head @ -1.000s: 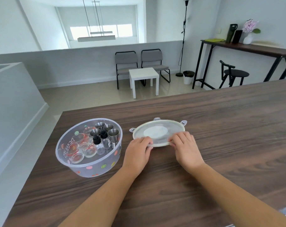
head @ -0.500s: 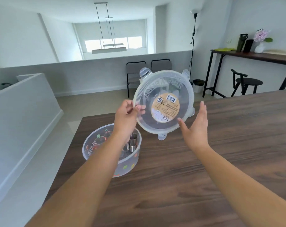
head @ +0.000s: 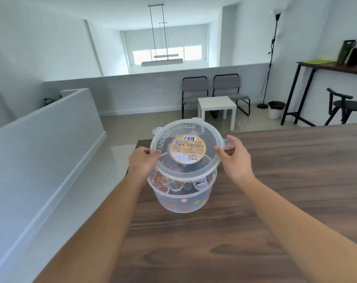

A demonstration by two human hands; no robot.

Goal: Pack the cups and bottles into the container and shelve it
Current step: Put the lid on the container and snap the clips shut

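A round clear container (head: 181,201) with coloured dots stands near the far left corner of the wooden table (head: 275,190). Small glass cups (head: 167,183) show inside under the lid's near edge; the rest of the contents are blurred behind it. The translucent round lid (head: 185,149), with a tan label and clip tabs, hovers tilted just above the container's rim. My left hand (head: 141,160) grips the lid's left edge and my right hand (head: 233,154) holds its right edge by a clip tab.
The table's left edge drops to the floor beside a low white wall (head: 51,139). Beyond the table stand a white side table (head: 216,105), two grey chairs (head: 212,88), a bin (head: 275,109), and a dark stool (head: 345,107) by a high bar table.
The lid was lifted off the table, turned label-side toward me, then brought over the container. My right hand, open half a second ago, now holds the lid's right edge.
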